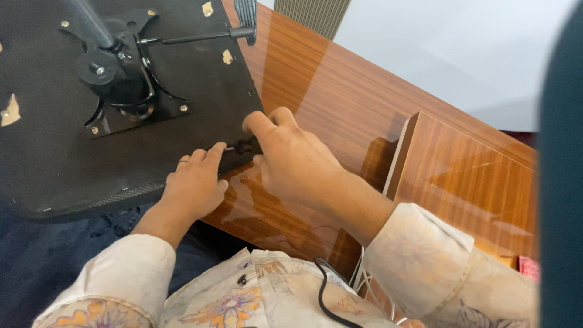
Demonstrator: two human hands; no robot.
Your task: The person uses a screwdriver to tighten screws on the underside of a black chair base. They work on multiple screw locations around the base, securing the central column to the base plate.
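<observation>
A small dark tool (240, 146) is gripped by the right hand (291, 161), its length lying left to right at the corner of an upturned chair seat (48, 158). The tip is pinched by the left hand (193, 185). Most of the tool is hidden. The seat is rested on a wooden bench (340, 97).

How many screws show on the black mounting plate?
3 seen on the plate: top-left corner, bottom-left corner, bottom-right corner. The top-right corner's one, and any under the mechanism, may be hidden.
</observation>
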